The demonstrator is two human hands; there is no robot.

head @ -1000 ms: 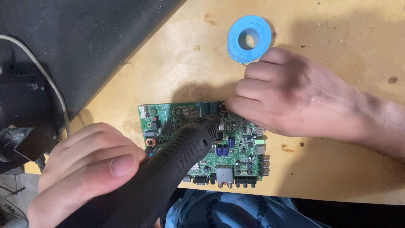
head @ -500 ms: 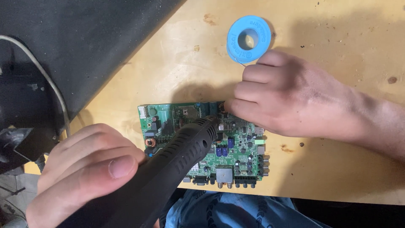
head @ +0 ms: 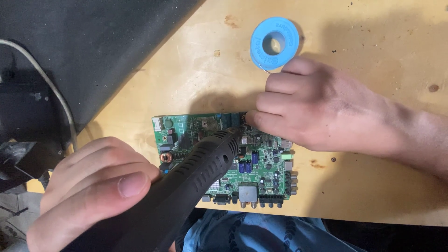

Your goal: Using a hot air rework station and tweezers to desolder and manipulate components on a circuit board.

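Note:
A green circuit board lies flat near the front edge of a wooden table. My left hand grips a black vented tool, a hot-air or soldering handle, whose front end hangs over the middle of the board. My right hand rests on the table to the right, fingers curled, with the fingertips pressing on the board's upper edge. Whether the fingertips pinch something small is hidden.
A blue spool of solder wire lies on the table just beyond my right hand. A dark surface with a pale cable fills the upper left. Blue patterned cloth shows below the table's edge.
Almost nothing differs. My right hand has shifted very slightly on the board's upper edge; the tool stays over the board.

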